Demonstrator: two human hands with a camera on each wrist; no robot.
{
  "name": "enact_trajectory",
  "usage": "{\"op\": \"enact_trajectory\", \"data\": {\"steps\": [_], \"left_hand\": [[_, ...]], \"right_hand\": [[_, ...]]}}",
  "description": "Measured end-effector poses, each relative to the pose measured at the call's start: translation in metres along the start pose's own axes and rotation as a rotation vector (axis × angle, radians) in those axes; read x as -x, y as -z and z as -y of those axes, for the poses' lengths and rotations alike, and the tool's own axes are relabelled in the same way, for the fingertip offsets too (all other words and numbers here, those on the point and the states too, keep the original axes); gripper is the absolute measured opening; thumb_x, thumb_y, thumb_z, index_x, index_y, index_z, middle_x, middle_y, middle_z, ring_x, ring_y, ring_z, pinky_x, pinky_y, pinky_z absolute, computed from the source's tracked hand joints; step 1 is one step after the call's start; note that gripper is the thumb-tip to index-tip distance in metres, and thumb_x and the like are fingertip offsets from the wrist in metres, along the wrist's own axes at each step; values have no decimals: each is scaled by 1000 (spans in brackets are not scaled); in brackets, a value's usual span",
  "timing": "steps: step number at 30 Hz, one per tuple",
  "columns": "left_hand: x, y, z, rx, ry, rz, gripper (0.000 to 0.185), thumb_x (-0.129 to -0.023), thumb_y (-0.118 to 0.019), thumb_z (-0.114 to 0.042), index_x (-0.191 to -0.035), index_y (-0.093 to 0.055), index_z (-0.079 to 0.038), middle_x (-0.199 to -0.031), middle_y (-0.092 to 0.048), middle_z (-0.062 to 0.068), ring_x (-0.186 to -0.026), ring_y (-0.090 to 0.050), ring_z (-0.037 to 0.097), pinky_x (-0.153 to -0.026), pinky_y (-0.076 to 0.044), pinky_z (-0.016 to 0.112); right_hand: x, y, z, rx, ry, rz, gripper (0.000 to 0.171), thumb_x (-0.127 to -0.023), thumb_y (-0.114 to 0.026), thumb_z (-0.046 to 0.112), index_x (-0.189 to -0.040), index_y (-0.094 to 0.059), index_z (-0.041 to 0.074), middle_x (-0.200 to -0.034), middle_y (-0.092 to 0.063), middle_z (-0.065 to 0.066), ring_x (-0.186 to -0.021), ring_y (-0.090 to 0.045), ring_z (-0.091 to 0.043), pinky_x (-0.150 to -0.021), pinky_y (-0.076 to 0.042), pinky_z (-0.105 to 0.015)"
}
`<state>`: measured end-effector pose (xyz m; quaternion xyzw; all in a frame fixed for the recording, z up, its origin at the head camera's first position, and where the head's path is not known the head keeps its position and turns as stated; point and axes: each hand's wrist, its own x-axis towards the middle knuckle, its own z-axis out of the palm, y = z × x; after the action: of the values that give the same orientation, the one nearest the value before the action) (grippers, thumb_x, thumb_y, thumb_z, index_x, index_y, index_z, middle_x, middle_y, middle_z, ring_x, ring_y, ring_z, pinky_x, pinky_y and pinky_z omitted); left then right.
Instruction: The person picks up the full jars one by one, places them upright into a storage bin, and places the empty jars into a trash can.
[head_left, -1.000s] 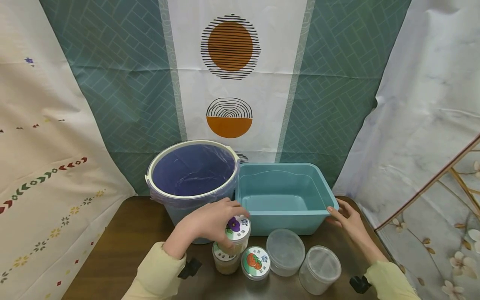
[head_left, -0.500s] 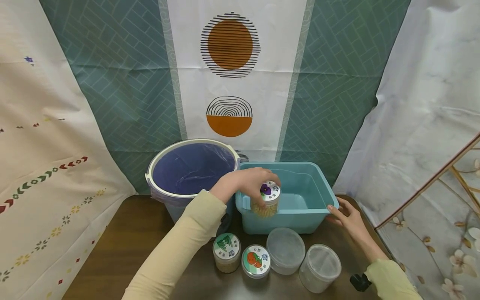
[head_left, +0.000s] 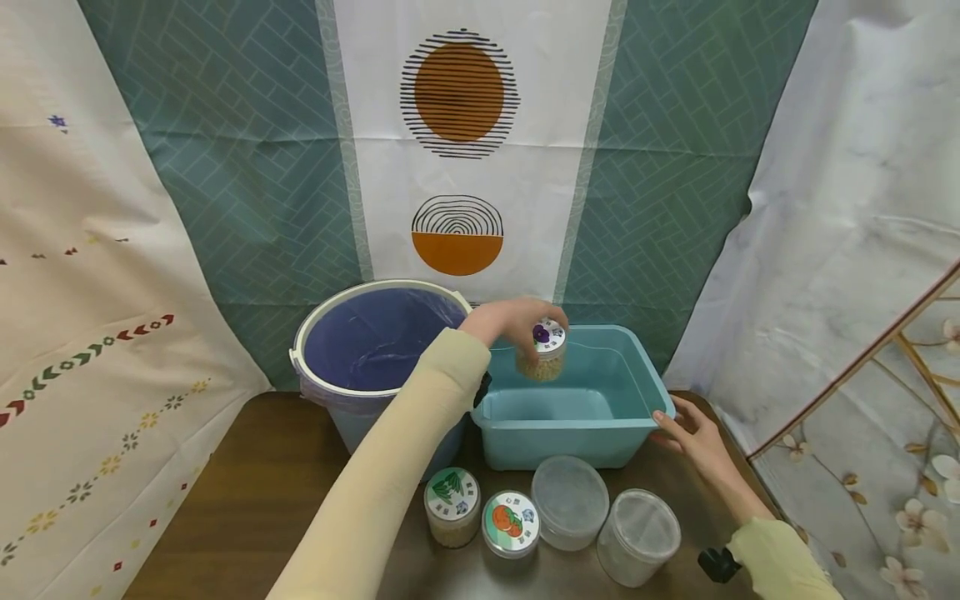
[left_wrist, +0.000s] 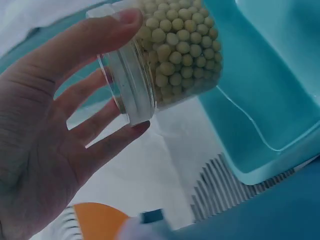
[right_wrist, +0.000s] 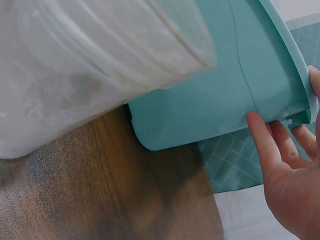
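My left hand (head_left: 513, 323) grips a clear jar (head_left: 545, 367) by its lid, which bears a purple flower, over the blue storage bin (head_left: 570, 448). Round pale beads or peas fill the jar, seen closely in the left wrist view, where thumb and fingers of the left hand (left_wrist: 47, 120) span the lid. At the bin's front right corner, my right hand (head_left: 701, 442) holds the rim, thumb on top and fingers outside below. From the right wrist view, the fingers of the right hand (right_wrist: 295, 195) touch the bin's wall (right_wrist: 200, 115). The bin's visible floor is bare.
Left of the bin stands a blue bucket (head_left: 341, 421) with a plastic liner. In front are a jar with a green-plant lid (head_left: 452, 492), a jar with a red-fruit lid (head_left: 511, 525) and two translucent-lidded containers, one wide (head_left: 572, 500), one taller (head_left: 639, 537). Patterned cloths hang behind.
My left hand has lifted the flower-lidded jar off the green-plant jar and carried it forward and right over the bin. The right hand has stayed at the bin's corner.
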<state>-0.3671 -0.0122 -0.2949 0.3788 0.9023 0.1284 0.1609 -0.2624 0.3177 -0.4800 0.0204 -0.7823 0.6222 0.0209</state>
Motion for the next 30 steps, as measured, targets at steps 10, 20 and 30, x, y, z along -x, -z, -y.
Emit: {"op": "enact_trajectory", "data": {"steps": [10,20,30], "left_hand": [[-11,-19,36,68,91,-53,70,-80,-80,-8,-142,-49,-18,-142,-51,7,-123,-48,25,-107,-47,42],[-7,-18,40,137,137,-73,66,-80,-79,-3,-138,-51,-19,-139,-52,7,-119,-49,26,-104,-49,43],[-16,-17,42,18,172,-69,80,-81,-80,-8,-149,-40,-23,-154,-39,7,-137,-41,28,-111,-43,44]], "right_hand": [[2,-1,-5,14,-17,16,66,-100,-58,24,-151,-26,-4,-106,-60,16,-92,-68,2,-85,-59,-30],[2,-2,-2,17,-7,15,65,-100,-58,24,-151,-27,-4,-116,-60,3,-93,-68,2,-86,-59,-32],[0,0,0,29,-13,4,65,-100,-58,25,-150,-27,-4,-111,-59,10,-92,-67,2,-85,-59,-32]]}}
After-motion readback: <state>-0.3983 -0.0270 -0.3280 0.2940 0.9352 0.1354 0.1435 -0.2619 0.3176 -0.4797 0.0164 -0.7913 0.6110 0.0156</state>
